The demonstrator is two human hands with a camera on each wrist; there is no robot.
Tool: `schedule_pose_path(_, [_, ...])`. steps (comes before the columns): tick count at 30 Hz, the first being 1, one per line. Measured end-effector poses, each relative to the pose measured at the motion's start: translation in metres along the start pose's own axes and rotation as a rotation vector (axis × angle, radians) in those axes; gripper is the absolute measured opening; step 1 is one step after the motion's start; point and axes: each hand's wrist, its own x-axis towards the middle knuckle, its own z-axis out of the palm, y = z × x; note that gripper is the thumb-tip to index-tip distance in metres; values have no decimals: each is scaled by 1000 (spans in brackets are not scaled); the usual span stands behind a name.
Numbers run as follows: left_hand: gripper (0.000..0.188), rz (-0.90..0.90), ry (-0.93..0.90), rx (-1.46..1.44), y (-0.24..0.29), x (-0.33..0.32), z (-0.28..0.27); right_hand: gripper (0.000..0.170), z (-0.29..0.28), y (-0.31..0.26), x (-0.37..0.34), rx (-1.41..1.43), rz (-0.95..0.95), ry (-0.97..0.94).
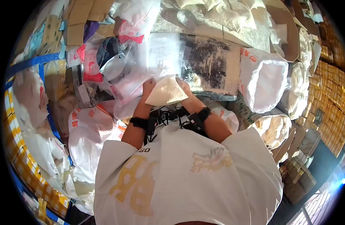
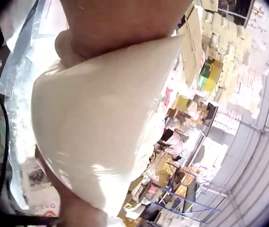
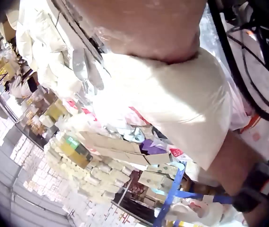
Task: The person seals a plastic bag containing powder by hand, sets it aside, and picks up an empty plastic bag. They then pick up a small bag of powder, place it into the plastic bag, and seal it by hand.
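Observation:
A filled cream-coloured bag (image 1: 167, 92) hangs between both hands in front of the body, its top corners gripped. The left hand (image 1: 149, 85) holds the left corner, and the right hand (image 1: 184, 86) holds the right one. Up close in the left wrist view the bag (image 2: 96, 113) looks full and smooth, with the left hand (image 2: 120, 23) along its upper edge. From the right wrist view the right hand (image 3: 144, 28) pinches the bag (image 3: 181, 99) at its edge; the fingertips are hidden.
Behind the bag lie clear plastic bags (image 1: 163, 52) and a dark, powder-dusted surface (image 1: 212, 67). An open white sack (image 1: 264, 80) stands to the right. A metal scoop (image 1: 186, 18) lies on the powdery table at the back. Blue rack bars (image 1: 41, 60) run along the left.

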Motion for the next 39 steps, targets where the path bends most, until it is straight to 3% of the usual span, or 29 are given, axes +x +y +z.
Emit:
schedule_pose_path(2, [17,77,35,252,-3,-3,0,32,15,-25,-28,-778,-341,-18])
schedule_pose_path(3, [20,82,59,236,8,-15,7,34,20,-33,-36,-1166,-515,-27])
schedule_pose_path(5, [24,174,66,155,16,-24,18,36,-16,17,15,-1140,-920,-47])
schedule_pose_path(7, [25,343,30,116,16,-29,25,38,-17,26,17,-917,-1018,-50])
schedule_pose_path(10, [31,546,-36,336,34,-41,30,40,3,5,-11,-307,-568,-6])
schedule_pose_path(12, [36,528,-137,461,43,-50,28,40,32,-37,-43,129,-61,88])
schedule_pose_path(14, [40,417,-263,181,55,-56,31,38,10,-36,-28,-1060,-504,-56])
schedule_pose_path(16, [43,247,-372,-466,82,-74,46,36,2,-26,-18,-1095,-558,-131])
schedule_pose_path(17, [44,310,-354,-314,81,-72,46,35,4,-15,-12,-537,-390,-124])
schedule_pose_path(19, [46,437,-311,-90,63,-55,46,33,5,0,1,-105,-309,-163])
schedule_pose_path(20, [47,500,-289,-16,52,-44,45,32,4,3,11,-224,-413,-212])
schedule_pose_path(22, [47,581,-282,-32,27,-24,47,31,15,-10,0,-249,-427,-233])
schedule_pose_path(23, [47,596,-288,-44,26,-20,49,30,41,-37,-31,-156,-336,-209])
schedule_pose_path(24, [48,611,-294,-57,32,-20,51,29,45,-45,-39,-236,-397,-228])
schedule_pose_path(25, [47,559,-355,-444,37,-27,55,28,49,-55,-48,-313,-460,-244])
schedule_pose_path(26, [48,516,-388,-618,40,-27,56,28,41,-55,-44,-562,-679,-299])
schedule_pose_path(27, [48,473,-418,-792,41,-26,58,28,40,-56,-43,-523,-637,-302])
schedule_pose_path(28, [48,450,-421,-753,33,-15,55,28,39,-57,-44,-483,-596,-303])
schedule_pose_path(30, [47,483,-326,-625,23,-9,53,29,45,-58,-43,165,16,-191])
schedule_pose_path(31, [46,532,-226,-536,38,-28,56,35,50,-65,-52,108,6,-327])
schedule_pose_path(32, [45,580,-126,-445,53,-42,56,38,58,-72,-61,99,26,-345])
schedule_pose_path(34, [46,446,-232,-701,46,-32,49,46,74,-89,-78,82,59,-376])
schedule_pose_path(36, [42,457,-151,-651,30,-20,46,51,69,-93,-73,-37,176,-390])
schedule_pose_path(38, [34,597,119,-285,4,-15,46,53,60,-87,-59,-222,265,-310])
schedule_pose_path(39, [32,594,147,-319,7,-17,44,52,57,-89,-54,-171,307,-340])
